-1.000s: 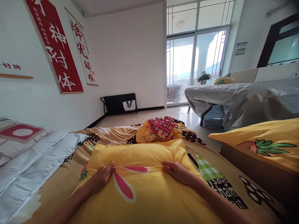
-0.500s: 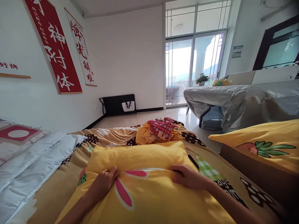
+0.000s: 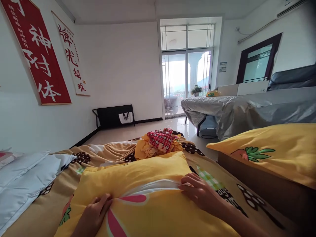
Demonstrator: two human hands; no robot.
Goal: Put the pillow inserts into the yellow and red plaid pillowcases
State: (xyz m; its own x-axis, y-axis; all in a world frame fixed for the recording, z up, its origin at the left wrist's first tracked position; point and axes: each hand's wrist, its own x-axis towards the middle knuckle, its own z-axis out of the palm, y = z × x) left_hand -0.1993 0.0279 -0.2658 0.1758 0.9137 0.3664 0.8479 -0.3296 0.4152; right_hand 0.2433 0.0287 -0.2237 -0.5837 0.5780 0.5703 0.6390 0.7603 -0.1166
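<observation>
In front of me lies a plump yellow pillow with pink-and-white rabbit-ear shapes printed on it. A long slit runs across its cover, and a white inner layer shows through between the edges. At the left end of the slit, my left hand pinches the yellow fabric, its fingers closed. My right hand grips the cover at the slit's right end, with fingers bent over the edge; their tips are partly hidden. Part of a carrot print is visible at the pillow's left side.
The pillow rests on a brown patterned blanket. Beyond it sits a crumpled yellow and red-checked cloth. White pillows lie left; another yellow pillow is at right on a brown surface. A plastic-covered table stands behind.
The slit has opened wider and more of the white layer shows. Both hands keep hold of the cover near its ends. My view has turned to the right.
</observation>
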